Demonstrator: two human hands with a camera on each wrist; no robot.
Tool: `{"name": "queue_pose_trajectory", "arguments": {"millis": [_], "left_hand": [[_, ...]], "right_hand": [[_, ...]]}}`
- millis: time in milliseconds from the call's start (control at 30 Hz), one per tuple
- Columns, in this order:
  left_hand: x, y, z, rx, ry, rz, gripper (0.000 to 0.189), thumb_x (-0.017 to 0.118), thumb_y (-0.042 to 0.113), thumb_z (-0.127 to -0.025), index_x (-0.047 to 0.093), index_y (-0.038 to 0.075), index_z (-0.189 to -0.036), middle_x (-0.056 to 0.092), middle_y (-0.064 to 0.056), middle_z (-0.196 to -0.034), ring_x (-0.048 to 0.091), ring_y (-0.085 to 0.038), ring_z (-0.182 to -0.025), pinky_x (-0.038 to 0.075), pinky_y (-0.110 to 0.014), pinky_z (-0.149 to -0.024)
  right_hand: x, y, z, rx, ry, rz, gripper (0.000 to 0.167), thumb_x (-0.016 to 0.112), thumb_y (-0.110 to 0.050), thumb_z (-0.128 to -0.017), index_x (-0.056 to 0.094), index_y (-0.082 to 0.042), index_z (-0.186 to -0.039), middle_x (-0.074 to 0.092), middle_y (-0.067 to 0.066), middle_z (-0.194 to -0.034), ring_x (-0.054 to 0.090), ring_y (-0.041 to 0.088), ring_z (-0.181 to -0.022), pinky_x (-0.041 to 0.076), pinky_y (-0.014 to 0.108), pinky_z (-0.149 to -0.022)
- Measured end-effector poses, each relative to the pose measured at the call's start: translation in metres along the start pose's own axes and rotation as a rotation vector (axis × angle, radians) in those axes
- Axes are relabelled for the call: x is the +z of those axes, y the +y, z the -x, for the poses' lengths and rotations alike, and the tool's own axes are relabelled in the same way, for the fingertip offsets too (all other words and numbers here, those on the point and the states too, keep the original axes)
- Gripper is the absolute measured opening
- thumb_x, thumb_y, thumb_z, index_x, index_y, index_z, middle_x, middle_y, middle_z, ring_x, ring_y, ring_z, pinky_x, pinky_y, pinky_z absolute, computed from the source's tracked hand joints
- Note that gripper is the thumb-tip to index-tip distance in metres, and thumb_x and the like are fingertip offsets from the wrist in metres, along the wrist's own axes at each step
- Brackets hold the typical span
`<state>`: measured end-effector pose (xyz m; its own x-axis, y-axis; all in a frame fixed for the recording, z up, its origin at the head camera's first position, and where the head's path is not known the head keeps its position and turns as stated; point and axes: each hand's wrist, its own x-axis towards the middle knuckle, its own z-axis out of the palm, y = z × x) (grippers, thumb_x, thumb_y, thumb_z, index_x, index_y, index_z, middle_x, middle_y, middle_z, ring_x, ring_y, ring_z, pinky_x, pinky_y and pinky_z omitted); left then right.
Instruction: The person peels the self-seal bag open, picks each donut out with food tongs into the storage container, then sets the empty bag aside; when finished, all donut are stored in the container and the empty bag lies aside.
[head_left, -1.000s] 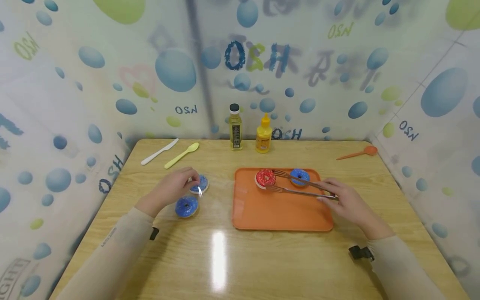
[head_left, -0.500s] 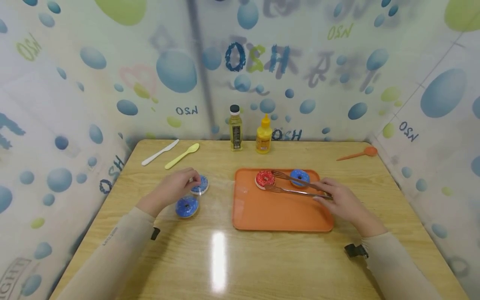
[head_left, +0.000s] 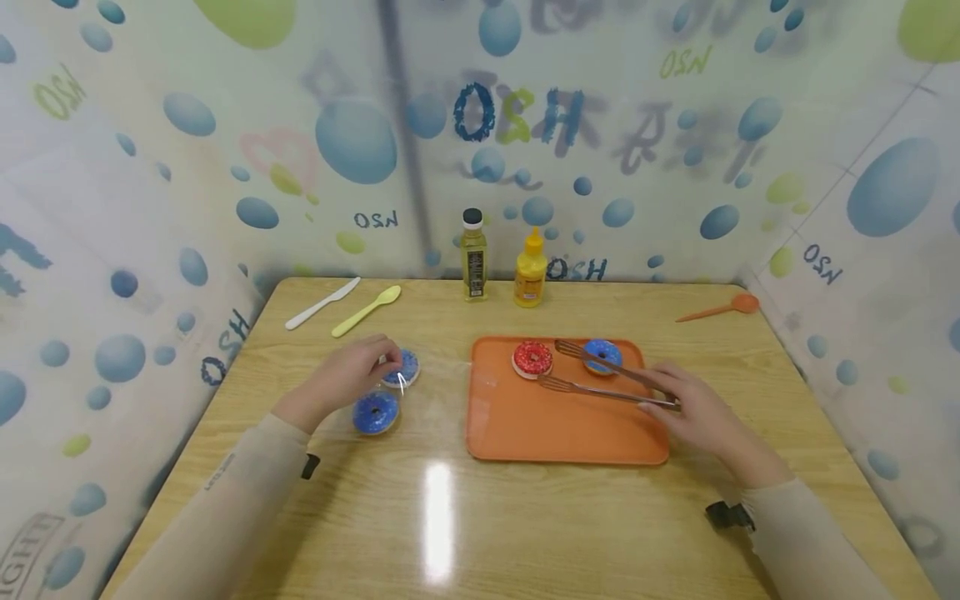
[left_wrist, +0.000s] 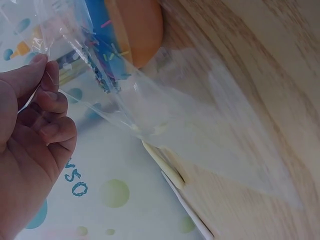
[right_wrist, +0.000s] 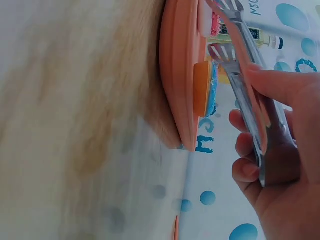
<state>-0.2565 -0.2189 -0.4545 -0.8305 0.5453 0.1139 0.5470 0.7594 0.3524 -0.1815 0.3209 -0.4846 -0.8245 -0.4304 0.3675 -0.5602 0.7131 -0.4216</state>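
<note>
My left hand (head_left: 352, 371) pinches a clear plastic bag (left_wrist: 200, 130) between thumb and fingertips. A blue sprinkled donut (left_wrist: 111, 55) shows beside and partly through the plastic in the left wrist view. On the table, in the head view, one blue donut (head_left: 376, 412) lies just below this hand and a paler blue one (head_left: 408, 367) is partly hidden by the fingers. My right hand (head_left: 697, 412) grips metal tongs (head_left: 611, 390), arms spread, over an orange tray (head_left: 555, 433). Their tips are right of a red donut (head_left: 525, 367); the upper arm overlaps a blue donut (head_left: 597, 350).
At the table's back stand an oil bottle (head_left: 474, 262) and a yellow squeeze bottle (head_left: 530, 275). A white knife (head_left: 318, 306) and a yellow spoon (head_left: 363, 312) lie at the back left, an orange spoon (head_left: 742, 303) at the back right. Patterned curtains enclose three sides.
My right hand and the tongs first shift slightly left, then back right, so the tips no longer overlap the red donut. My left hand stays nearly still with the bag.
</note>
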Motion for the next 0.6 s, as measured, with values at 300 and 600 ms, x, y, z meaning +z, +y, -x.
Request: {"name": "queue_pose_trajectory", "arguments": {"millis": [300, 600], "left_hand": [[-0.001, 0.001, -0.001, 0.011, 0.01, 0.018, 0.004, 0.066, 0.015, -0.102, 0.068, 0.012, -0.104, 0.066, 0.002, -0.102, 0.06, -0.013, -0.087, 0.053, -0.035, -0.077], [-0.003, 0.002, -0.001, 0.005, -0.001, 0.036, 0.004, 0.066, 0.013, -0.102, 0.068, 0.013, -0.106, 0.067, 0.002, -0.104, 0.06, -0.013, -0.089, 0.053, -0.036, -0.079]], "right_hand": [[0.002, -0.016, 0.004, -0.043, 0.025, -0.026, 0.046, 0.084, -0.007, -0.086, 0.069, -0.011, -0.129, 0.067, 0.003, -0.107, 0.05, 0.001, -0.078, 0.046, 0.019, -0.063], [0.021, -0.038, -0.006, -0.104, -0.072, -0.097, 0.042, 0.079, -0.014, -0.092, 0.069, -0.016, -0.133, 0.068, 0.0, -0.121, 0.06, 0.007, -0.088, 0.054, 0.025, -0.07]]}}
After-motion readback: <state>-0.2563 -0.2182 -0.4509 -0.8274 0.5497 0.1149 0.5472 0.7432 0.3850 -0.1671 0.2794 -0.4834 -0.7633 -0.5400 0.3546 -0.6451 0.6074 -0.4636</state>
